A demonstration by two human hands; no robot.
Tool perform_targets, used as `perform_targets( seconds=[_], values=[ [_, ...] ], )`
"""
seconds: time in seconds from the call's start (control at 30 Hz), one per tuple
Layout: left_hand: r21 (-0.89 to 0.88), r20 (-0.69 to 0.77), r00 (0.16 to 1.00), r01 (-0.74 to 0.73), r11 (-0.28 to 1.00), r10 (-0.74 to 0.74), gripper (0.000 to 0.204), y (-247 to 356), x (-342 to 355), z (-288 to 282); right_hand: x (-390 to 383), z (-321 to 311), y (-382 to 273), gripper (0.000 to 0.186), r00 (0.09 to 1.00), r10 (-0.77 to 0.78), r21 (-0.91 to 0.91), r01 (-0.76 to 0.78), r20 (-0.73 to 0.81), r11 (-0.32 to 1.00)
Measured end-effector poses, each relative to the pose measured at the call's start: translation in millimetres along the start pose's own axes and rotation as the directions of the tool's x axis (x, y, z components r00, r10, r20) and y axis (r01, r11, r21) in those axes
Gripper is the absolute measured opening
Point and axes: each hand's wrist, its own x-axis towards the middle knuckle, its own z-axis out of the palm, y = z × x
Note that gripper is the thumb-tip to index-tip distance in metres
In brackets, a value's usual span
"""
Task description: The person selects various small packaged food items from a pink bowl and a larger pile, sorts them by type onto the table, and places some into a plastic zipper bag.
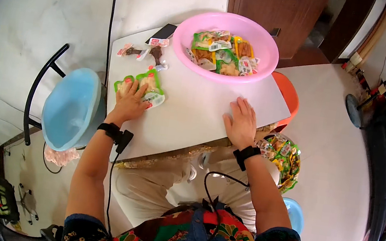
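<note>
My left hand (128, 105) rests with spread fingers on two green-edged snack packets (151, 79) with pale contents, lying side by side at the table's left. Flat on the white table (189, 112) near its right front edge is my right hand (242, 123), fingers stretched out and nothing held. Beyond the green packets lie small clear packets of dark brown food (156, 54). A pink basin (179, 49) stands at the far side, holding several green and yellow snack packets (227, 67).
A dark phone-like slab (164, 32) lies by the basin. Left of the table stands a light blue tub (68, 113). An orange stool (287, 97) sits at the right, with a heap of packets (287, 164) below it. Cables hang from both wristbands.
</note>
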Motion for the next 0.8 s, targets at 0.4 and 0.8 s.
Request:
perform_targets(
  seconds=[0.4,0.8],
  values=[
    [0.042,-0.026,0.999,-0.037,0.998,0.038,0.07,-22,21,-6,7,-13,-2,0.042,0.998,0.017,0.091,-0.023,0.065,0.996],
    [-0.173,-0.418,0.792,-0.551,0.817,0.446,0.041,94,112,-113,5,-9,5,0.044,0.991,-0.025,0.121,0.009,0.13,0.993]
  ],
)
